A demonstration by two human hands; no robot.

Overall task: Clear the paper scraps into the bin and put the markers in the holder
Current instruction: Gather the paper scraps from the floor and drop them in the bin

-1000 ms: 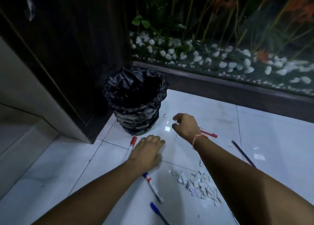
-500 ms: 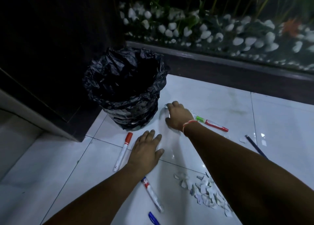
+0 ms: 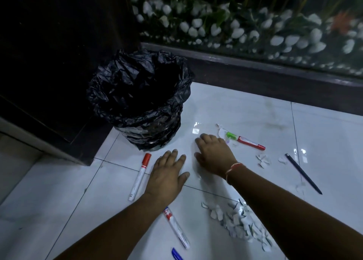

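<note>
left hand point(image 3: 168, 176): palm down, fingers straight, spread flat
right hand point(image 3: 215, 154): palm down just beside it, fingers slightly bent

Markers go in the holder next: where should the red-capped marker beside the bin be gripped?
Probably mid-barrel on the red-capped marker, pinched from above across its width. It lies flat on the floor, long sides clear, just left of the left hand.

Red thread point(image 3: 233, 166) round right wrist
</note>
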